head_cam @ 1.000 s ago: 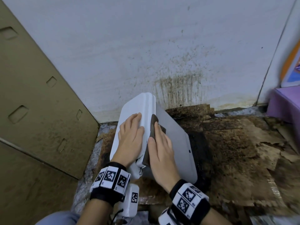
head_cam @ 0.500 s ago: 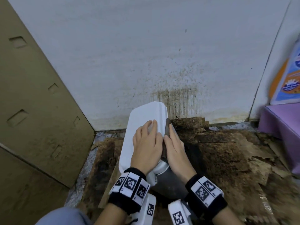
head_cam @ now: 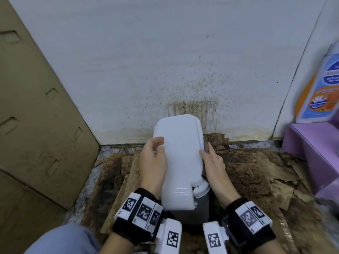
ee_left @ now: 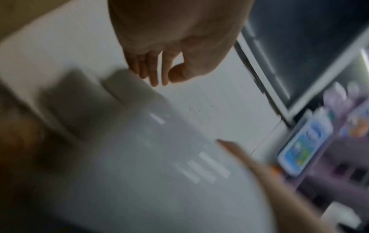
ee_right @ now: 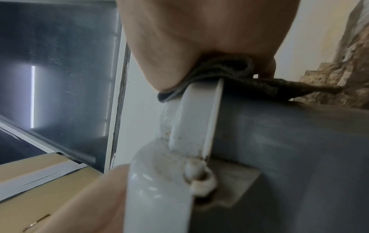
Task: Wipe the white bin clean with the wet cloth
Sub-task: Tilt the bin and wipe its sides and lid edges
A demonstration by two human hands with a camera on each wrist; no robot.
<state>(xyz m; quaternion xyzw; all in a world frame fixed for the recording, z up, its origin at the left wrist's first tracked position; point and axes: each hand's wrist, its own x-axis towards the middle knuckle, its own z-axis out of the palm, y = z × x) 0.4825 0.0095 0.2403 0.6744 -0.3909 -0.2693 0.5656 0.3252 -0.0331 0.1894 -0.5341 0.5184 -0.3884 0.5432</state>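
Note:
The white bin (head_cam: 180, 153) stands on the floor against the wall, its closed lid facing me. My left hand (head_cam: 153, 160) is at the lid's left edge with loosely curled fingers and holds nothing; the blurred left wrist view shows those fingers (ee_left: 151, 74) hanging just above the bin (ee_left: 149, 157). My right hand (head_cam: 212, 162) is at the lid's right edge. It pinches the dark wet cloth (ee_right: 225, 69) over the lid rim (ee_right: 197, 110), thumb on one side and fingers on the other. From the head view only a sliver of the cloth (head_cam: 205, 149) shows.
A stained white wall (head_cam: 183, 70) rises right behind the bin. A brown cardboard panel (head_cam: 36, 125) leans at the left. Wet, torn cardboard (head_cam: 256, 171) covers the floor. A purple box (head_cam: 311, 147) carrying a blue and orange bottle (head_cam: 319, 92) stands at the right.
The lid has swung round to face me. My left hand slid from flat on the lid to its left edge. My right hand stayed at the right rim with the cloth.

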